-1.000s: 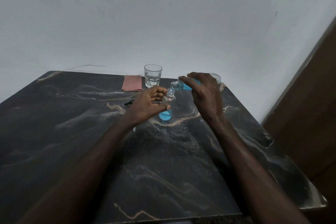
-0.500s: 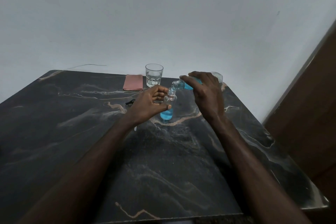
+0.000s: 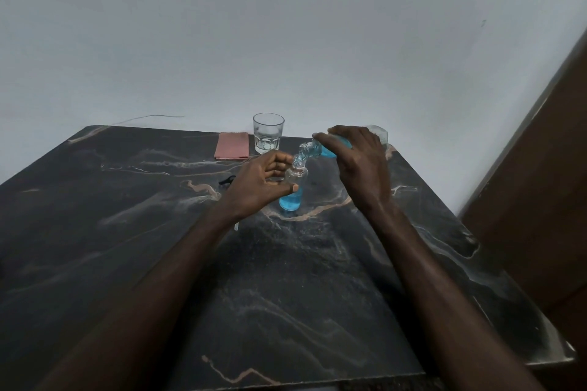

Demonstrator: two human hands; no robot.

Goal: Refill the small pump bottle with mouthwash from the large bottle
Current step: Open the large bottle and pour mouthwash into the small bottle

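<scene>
The small clear bottle [image 3: 293, 189] stands upright on the dark marble table [image 3: 286, 279], its pump off and blue mouthwash filling its lower part. My left hand [image 3: 259, 186] grips it from the left side. My right hand [image 3: 359, 165] holds the large clear bottle [image 3: 320, 149] tipped almost flat, its open mouth right above the small bottle's neck. Blue mouthwash lies in the large bottle's neck. My right hand hides most of the large bottle's body.
A drinking glass [image 3: 268, 133] stands at the table's far edge, with a folded pink cloth [image 3: 232, 145] to its left. A small black object [image 3: 226, 181] lies just left of my left hand. A brown wooden panel [image 3: 540, 200] rises along the right.
The blue level in the small bottle has risen slightly. Both hands stay in nearly the same place.
</scene>
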